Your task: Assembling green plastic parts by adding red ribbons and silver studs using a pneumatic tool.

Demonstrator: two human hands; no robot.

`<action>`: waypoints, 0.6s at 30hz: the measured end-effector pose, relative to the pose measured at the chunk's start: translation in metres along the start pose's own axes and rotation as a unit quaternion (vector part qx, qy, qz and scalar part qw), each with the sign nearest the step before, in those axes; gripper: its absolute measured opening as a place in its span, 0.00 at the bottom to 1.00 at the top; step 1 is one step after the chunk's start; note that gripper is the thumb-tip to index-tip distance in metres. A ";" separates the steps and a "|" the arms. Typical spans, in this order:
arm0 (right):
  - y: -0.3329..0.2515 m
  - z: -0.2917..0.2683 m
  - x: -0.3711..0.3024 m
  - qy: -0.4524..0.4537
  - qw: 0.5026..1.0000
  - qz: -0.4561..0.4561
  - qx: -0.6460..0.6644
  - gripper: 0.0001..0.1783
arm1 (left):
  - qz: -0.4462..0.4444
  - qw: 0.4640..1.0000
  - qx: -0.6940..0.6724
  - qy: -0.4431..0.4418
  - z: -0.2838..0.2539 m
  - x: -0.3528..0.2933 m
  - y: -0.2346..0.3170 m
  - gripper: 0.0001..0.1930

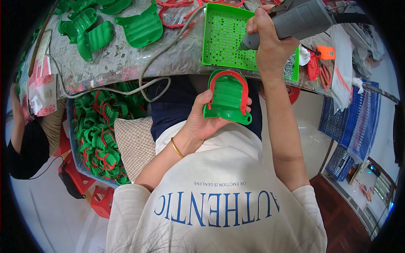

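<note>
I see the left hand (197,122) grasping a curved, ribbed piece of green plastic (228,96), thumb along its left edge and fingers beneath it and around to its right side. The piece is above the lap, just in front of the table's edge, with its hollow face toward my camera. A red U-shaped plastic strip (245,92) lies against it, bend toward the table.

The right hand (272,48) is closed around a grey, barrel-shaped handheld power tool (300,22), its nose pointing down and left over a bright green perforated plastic tray (230,66). Small silvery metal pieces (289,67) sit in the tray's right end.

For writing, I get the white T-shirt (181,227) most clearly: one large line of blue capitals and a much smaller line, both upside down to me. The tool's casing bears a faint marking I cannot read. A white packet with a pink pattern (44,93) at far left carries print too small to make out, and so does a flat orange item (326,52) near the orange-handled scissors (325,76).

More green plastic pieces (140,26) lie on the table; beside the left knee, a grey-blue tub (70,122) is heaped with green and red ones.
</note>
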State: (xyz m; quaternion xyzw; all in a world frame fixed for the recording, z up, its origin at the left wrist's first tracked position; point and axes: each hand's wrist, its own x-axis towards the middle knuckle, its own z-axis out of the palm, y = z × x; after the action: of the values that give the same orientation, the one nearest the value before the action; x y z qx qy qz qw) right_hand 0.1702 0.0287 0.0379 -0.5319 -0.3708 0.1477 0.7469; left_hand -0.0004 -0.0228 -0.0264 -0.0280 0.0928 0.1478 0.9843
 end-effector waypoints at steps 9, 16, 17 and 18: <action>0.012 0.001 -0.004 -0.015 0.979 -0.034 0.202 0.07 | -0.002 1.000 -0.022 0.003 -0.004 0.000 0.001 0.38; -0.007 0.005 -0.002 0.014 1.000 -0.003 0.016 0.07 | 0.001 1.000 -0.028 0.003 -0.005 -0.001 0.003 0.38; -0.013 0.005 0.000 0.014 1.000 0.001 0.017 0.07 | 0.008 1.000 -0.022 0.003 -0.005 0.000 0.003 0.38; -0.019 0.005 0.003 0.007 1.000 -0.011 0.008 0.08 | 0.015 1.000 -0.015 0.003 -0.004 0.001 0.003 0.38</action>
State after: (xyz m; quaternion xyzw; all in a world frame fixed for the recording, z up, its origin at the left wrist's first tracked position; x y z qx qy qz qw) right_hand 0.1657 0.0266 0.0571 -0.5227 -0.3705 0.1385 0.7552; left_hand -0.0013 -0.0195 -0.0309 -0.0420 0.0937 0.1643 0.9811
